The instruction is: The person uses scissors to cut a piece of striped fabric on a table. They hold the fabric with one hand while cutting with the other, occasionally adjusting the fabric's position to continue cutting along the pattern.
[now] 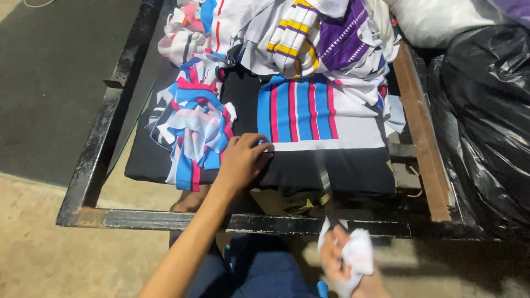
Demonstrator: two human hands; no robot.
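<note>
The left hand [243, 160] lies flat, fingers [259, 148] pressed together and pinning the near left corner of the striped fabric panel [309, 118] to the black pad [331, 168] on the counter [422, 138]. The panel runs away to the right and up from those fingers, its blue-and-pink stripes pointing away from the person. The right hand [345, 262] is low, off the counter, blurred — curled round a crumpled white scrap [359, 254]. A heap of striped offcuts [193, 129] lies just left of the left hand.

Left hand [243, 160] flat, palm down, arm outstretched; right hand [345, 259] low, fingers curled.
</note>
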